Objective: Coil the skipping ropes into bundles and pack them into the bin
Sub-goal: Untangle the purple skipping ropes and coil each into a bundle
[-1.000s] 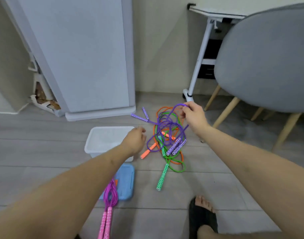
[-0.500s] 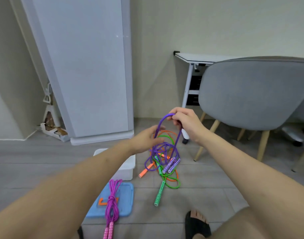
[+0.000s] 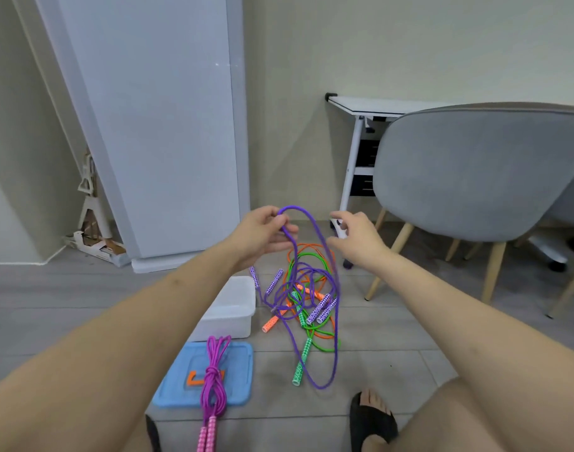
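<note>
Left hand (image 3: 263,234): raised above the floor (image 3: 393,324), fingers (image 3: 287,229) pinching the top of a loop of purple rope (image 3: 324,256); the loop hangs down to the floor, its low end just beside a green handle (image 3: 300,370). Right hand (image 3: 357,238): beside the loop, apart from it, fingers loosely spread, grasping nothing. Heap on floor between the hands and below them: purple, green rope (image 3: 324,345) and orange rope (image 3: 311,247) tangled together, patterned handles among them, touching one another. Bin (image 3: 230,318): white, on the floor just left of the heap, partly hidden by the left forearm. Lid (image 3: 240,376): blue, flat on the floor in front of the bin. Pink rope (image 3: 214,373): coiled and knotted, lying across the lid, its handles on the floor. Grey chair (image 3: 474,177) to the right
</note>
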The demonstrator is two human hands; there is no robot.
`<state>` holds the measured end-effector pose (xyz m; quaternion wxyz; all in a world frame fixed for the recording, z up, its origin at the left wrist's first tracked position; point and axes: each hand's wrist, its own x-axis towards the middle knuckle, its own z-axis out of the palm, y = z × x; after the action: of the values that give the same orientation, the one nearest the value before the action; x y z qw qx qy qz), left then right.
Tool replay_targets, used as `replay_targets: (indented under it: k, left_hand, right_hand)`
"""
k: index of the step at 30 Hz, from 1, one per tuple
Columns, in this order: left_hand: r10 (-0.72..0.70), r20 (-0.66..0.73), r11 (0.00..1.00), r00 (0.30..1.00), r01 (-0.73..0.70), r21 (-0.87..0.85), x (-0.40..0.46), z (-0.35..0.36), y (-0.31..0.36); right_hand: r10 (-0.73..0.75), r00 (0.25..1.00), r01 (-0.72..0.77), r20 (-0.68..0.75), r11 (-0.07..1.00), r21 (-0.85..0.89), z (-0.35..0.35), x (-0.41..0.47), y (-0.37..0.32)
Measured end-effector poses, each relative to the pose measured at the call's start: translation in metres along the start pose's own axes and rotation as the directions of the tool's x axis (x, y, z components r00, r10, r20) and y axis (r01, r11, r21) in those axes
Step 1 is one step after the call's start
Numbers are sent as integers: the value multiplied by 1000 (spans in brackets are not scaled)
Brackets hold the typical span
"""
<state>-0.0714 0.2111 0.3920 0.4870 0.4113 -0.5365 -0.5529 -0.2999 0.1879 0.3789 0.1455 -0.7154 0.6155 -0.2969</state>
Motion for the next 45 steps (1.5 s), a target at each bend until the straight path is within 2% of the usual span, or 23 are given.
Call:
replay_targets:
  k: [2, 4, 6, 8, 12, 14, 15, 17, 19, 23, 25, 27, 28, 30, 32, 34, 35, 37, 40, 43, 45]
  left_hand:
    - [34, 19, 999, 999, -33, -34, 2, 9, 5]
    - [74, 21, 992, 997, -71, -101, 5, 16, 11]
    - [100, 13, 981, 995, -97, -169, 8, 19, 17]
    - [116, 9, 966, 993, -111, -233, 10, 19, 22]
    - [151, -58, 944, 987, -162, -288, 10, 12, 25]
    - [126, -94, 966, 988, -144, -213, 10, 7, 20]
    - [105, -84, 986, 991, -115, -119, 9, 4, 14]
    - [36, 10, 990, 999, -37, 138, 7, -3, -4]
    - [-63, 139, 943, 988, 14, 333, 3, -4, -22]
    - [-150, 265, 871, 953, 1, 491, -5, 7, -44]
    - [-173, 281, 796, 944, -34, 604, -1, 8, -57]
    - [-181, 254, 756, 950, -30, 653, 1, 6, -63]
    - [-168, 205, 790, 964, 7, 613, 2, 6, -60]
    - [-102, 61, 909, 993, 68, 411, 4, 9, -46]
    - [-37, -59, 986, 998, 46, 161, 11, 12, -27]
    - [9, -117, 999, 993, -15, -47, 19, 17, -8]
    - [21, -133, 992, 991, -37, -117, 22, 20, 0]
    - [44, -149, 976, 988, -75, -207, 27, 24, 11]
    - [55, -152, 950, 987, -98, -296, 31, 28, 18]
    - [67, -129, 922, 989, -111, -371, 32, 26, 22]
    - [71, -120, 914, 990, -113, -390, 32, 21, 22]
  right_hand:
    - [-57, 995, 52, 80, 996, 71, 6, -5, -14]
    - [-83, 972, 51, 220, 988, 146, 15, -10, -27]
    - [-87, 956, 47, 280, 988, 146, 25, -12, -30]
    - [-62, 963, 23, 263, 988, 150, 32, -12, -28]
    - [-42, 984, -19, 173, 941, 338, 25, -8, -34]
    - [-16, 994, -35, 106, 885, 464, 15, -5, -42]
    - [9, 997, -51, 80, 840, 540, 11, -3, -47]
    - [42, 998, -66, 52, 731, 679, 2, 1, -55]
    - [43, 998, -66, 50, 619, 783, -7, 4, -61]
    - [17, 997, -70, 70, 433, 899, -22, 7, -69]
    - [25, 997, -72, 67, 420, 905, -27, 10, -65]
    - [52, 996, -86, 70, 492, 867, -28, 15, -53]
    - [73, 993, -118, 92, 554, 824, -26, 16, -45]
    - [121, 972, -226, 201, 712, 664, -17, 20, -22]
    - [154, 928, -282, 339, 886, 368, -3, 20, -3]
    - [179, 911, -230, 371, 968, 100, 7, 20, 7]
    - [174, 913, -208, 370, 977, 54, 10, 19, 6]
    - [116, 896, -194, 428, 971, 143, 15, 16, 0]
    - [3, 824, -174, 566, 953, 249, 26, 8, -9]
    - [14, 863, -161, 505, 955, 249, 35, 1, -17]
    - [11, 915, -181, 402, 904, 388, 31, 3, -26]
